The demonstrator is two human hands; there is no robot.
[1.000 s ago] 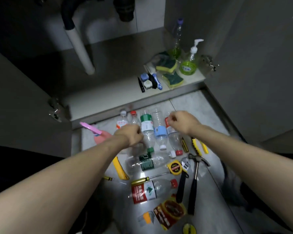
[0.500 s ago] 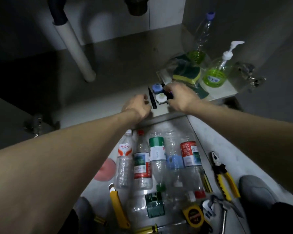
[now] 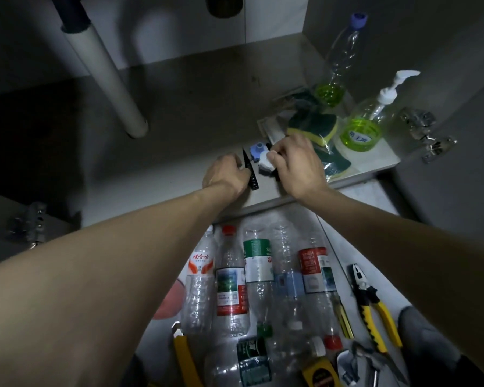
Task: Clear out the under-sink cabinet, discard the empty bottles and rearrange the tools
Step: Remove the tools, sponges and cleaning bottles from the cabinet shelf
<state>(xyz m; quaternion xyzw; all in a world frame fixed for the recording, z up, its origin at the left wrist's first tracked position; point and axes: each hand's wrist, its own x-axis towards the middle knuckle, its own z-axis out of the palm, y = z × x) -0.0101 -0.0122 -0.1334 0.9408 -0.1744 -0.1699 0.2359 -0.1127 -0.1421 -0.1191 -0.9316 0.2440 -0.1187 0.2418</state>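
While both arms are stretched from the lower edge of the head view toward the open cabinet, the left hand (image 3: 226,174) is seen at the front lip of the cabinet floor (image 3: 179,129), its fingers curled beside a slim black tool (image 3: 250,174); the fingertips touch the tool, but whether it is actually gripped cannot be told. At about 3 o'clock from that hand, the right hand (image 3: 296,163) is bent over a small white fitting (image 3: 264,163), which is pinched between thumb and fingers. A blue cap-like fitting (image 3: 257,149) lies just beyond, at 12 o'clock from the white one. At 2 o'clock from the right hand a yellow-and-green sponge (image 3: 313,125) is stacked on another green pad, with a pump bottle (image 3: 366,127) of green liquid beside it and a tall clear bottle (image 3: 342,60) with a blue cap standing behind. A white drain pipe (image 3: 109,79) is seen slanting down at 10 o'clock.

Below the cabinet edge, at 6 o'clock from the hands, a row of empty plastic bottles (image 3: 259,275) is laid side by side on the floor (image 3: 375,202), caps pointing various ways. Yellow-handled pliers (image 3: 372,305) lie at 4 o'clock from the row, a yellow utility knife (image 3: 183,356) at 7 o'clock, and a tape measure (image 3: 320,374) at the bottom edge, partly cut off. A pink object (image 3: 169,303) is largely hidden behind the left forearm.
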